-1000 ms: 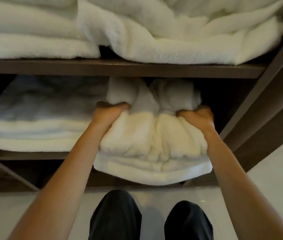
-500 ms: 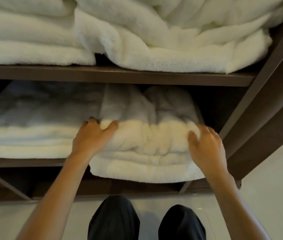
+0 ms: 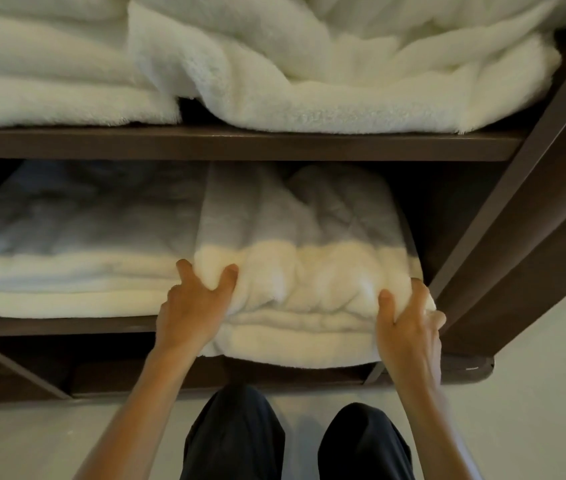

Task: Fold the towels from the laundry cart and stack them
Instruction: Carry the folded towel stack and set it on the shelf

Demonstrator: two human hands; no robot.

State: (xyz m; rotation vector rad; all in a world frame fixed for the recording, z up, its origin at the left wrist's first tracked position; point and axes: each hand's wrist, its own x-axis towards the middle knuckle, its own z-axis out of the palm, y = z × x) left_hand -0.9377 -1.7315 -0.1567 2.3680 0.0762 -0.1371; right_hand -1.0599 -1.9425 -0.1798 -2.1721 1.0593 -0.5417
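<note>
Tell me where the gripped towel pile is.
Head view: the towel pile sits on the lower shelf, right side, between the left hand and right hand, beside another folded stack.

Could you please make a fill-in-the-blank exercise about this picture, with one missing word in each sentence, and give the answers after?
1. The left hand and the right hand grip the towel stack on the ____ of the two towel shelves.
2. Another folded stack lies to the ____ of it.
3. The shelf board above them is dark ____.
4. The dark trousers show at the ____ edge of the picture.
Missing words: lower, left, brown, bottom.
</note>
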